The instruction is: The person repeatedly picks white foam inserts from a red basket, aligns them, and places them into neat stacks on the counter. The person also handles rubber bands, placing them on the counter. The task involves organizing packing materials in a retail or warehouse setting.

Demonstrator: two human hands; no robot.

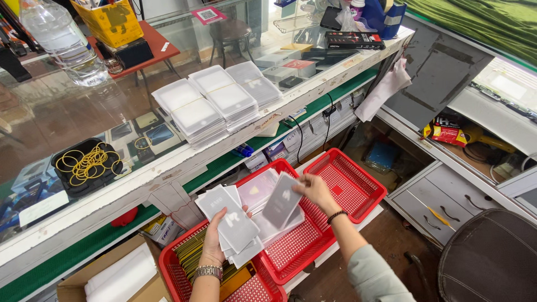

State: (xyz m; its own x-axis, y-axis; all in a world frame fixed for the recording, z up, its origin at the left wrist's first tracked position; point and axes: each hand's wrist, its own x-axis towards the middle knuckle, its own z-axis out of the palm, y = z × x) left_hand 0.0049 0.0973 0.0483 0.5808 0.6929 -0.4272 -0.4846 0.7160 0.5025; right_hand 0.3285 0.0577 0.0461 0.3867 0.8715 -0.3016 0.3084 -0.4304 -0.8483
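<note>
Closest to the camera is the left hand (215, 237), wearing a metal watch, gripping a fanned stack of flat grey-white plastic sleeve packets (235, 226) with fingers wrapped around the lower edge. The right hand (316, 190), with a dark bead bracelet on its wrist, sits at about 2 o'clock from the left one and pinches a single grey flat packet (282, 200) by its top corner, held tilted just beside the stack.

Both hands hover over a row of red plastic mesh baskets (358, 190) on a low shelf. The middle basket has more pale packets (258, 189) lying in it, the one at 3 o'clock shows only its bare mesh, and the one under the left hand holds yellowish flat packs (193, 257).

Up at 11 o'clock there's the glass-topped bench (67, 112), with three rubber-banded stacks of white packets (218, 103) sitting side by side. At 9 o'clock on the glass is a black tray of yellow rubber bands (86, 165), and a clear plastic water bottle (61, 39) stands well behind it. A cardboard box with white sheets (117, 277) sits at 8 o'clock, and a dark brown chair seat (492, 260) is over at 4 o'clock.
</note>
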